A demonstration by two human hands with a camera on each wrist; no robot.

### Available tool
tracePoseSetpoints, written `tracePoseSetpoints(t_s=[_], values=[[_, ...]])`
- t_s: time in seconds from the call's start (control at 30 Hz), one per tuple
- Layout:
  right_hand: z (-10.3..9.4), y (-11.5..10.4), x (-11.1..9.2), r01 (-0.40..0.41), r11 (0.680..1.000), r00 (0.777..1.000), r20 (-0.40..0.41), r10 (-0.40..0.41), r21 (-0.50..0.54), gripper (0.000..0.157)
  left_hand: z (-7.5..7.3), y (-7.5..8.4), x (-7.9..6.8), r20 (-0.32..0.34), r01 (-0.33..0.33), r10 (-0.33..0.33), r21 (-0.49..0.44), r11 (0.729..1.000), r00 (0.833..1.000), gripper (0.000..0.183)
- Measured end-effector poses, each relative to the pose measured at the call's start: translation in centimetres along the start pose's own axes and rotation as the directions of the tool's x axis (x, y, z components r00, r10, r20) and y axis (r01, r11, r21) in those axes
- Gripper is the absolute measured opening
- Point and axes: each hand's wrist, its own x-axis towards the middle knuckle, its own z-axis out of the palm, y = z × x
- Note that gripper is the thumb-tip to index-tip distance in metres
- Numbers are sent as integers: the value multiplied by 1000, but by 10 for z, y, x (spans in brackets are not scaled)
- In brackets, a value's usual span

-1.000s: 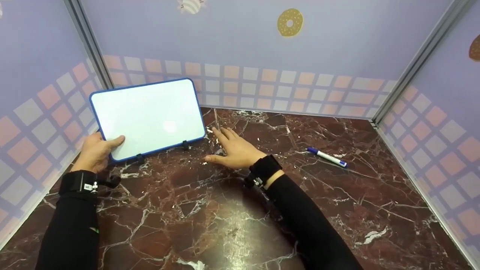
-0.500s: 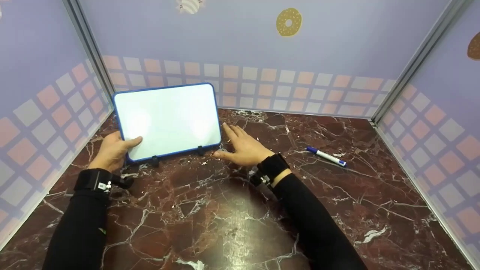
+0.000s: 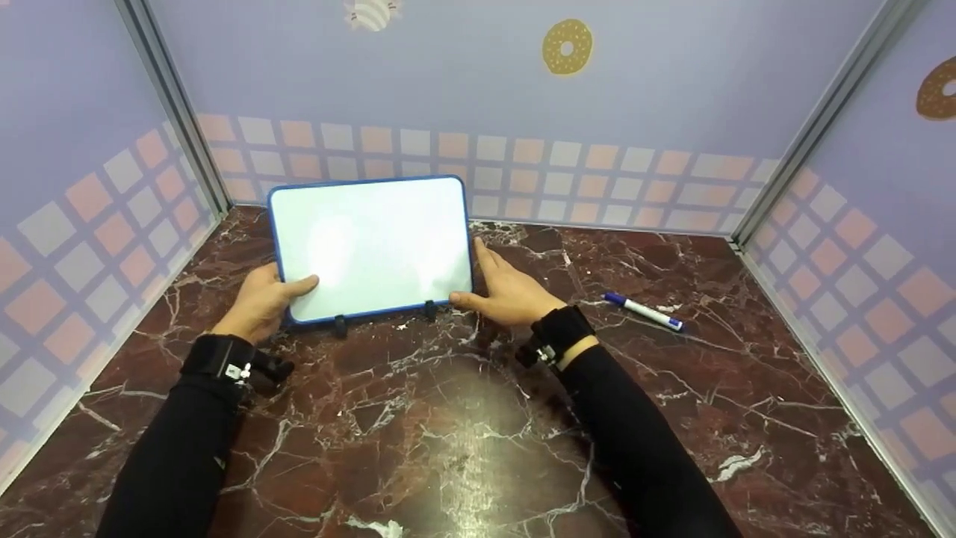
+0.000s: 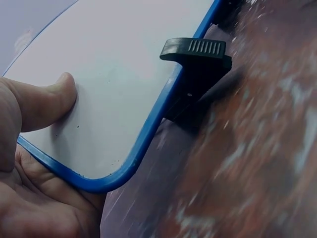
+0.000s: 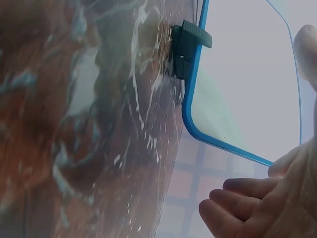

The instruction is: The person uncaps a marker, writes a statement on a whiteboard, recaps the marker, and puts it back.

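A blank whiteboard (image 3: 373,246) with a blue frame leans back on the table, lit by glare. Two black clip feet (image 3: 340,326) hold its lower edge; one foot (image 4: 200,52) shows close up in the left wrist view. My left hand (image 3: 261,302) grips the board's lower left corner, thumb flat on the white face and fingers behind. At the right edge is my right hand (image 3: 515,293), its fingers extended and its thumb tip right at the lower corner. In the right wrist view, the right hand's fingers (image 5: 237,203) lie beside the blue frame.
A white marker (image 3: 642,311) with a blue cap lies on the dark red marbled table (image 3: 463,448), right of the hands. Small white flecks lie below the board. Patterned panels (image 3: 635,97) enclose the table at back and both sides.
My left hand has carried the whiteboard rightward, away from the left panel, and it now stands straighter. The right hand has shifted slightly right and meets the board's edge. The marker stays put.
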Motion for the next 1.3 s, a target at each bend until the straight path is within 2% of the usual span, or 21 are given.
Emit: tracePoseSetpoints(t_s=[0.23,0.47,0.6,0.73,0.87,1.03,1.3], values=[[-6,15,-5,-15,999,998,-54,17,42,125,26,-1,3,21,1,-2,45,999,1000,58],[-14,30,-12,-15,995,988,-153,30,102,125,54,-1,6,67,4,-5,12,1000,998,56],[-18,39,-16,-38,990,976,-206,66,136,125,68,-1,9,83,-10,7,31,999,996,56],[-22,47,-21,-65,987,968,-232,98,145,125,81,-2,11,89,-16,11,56,998,996,55],[-24,56,-24,-84,984,959,-256,122,157,125,93,-4,13,99,-1,-3,39,999,995,52],[-26,65,-28,-95,970,943,-292,160,224,125,106,-5,15,124,-22,19,24,999,992,55],[-29,80,-40,-70,933,939,-294,182,354,122,121,-6,17,146,-11,9,14,1000,989,49]])
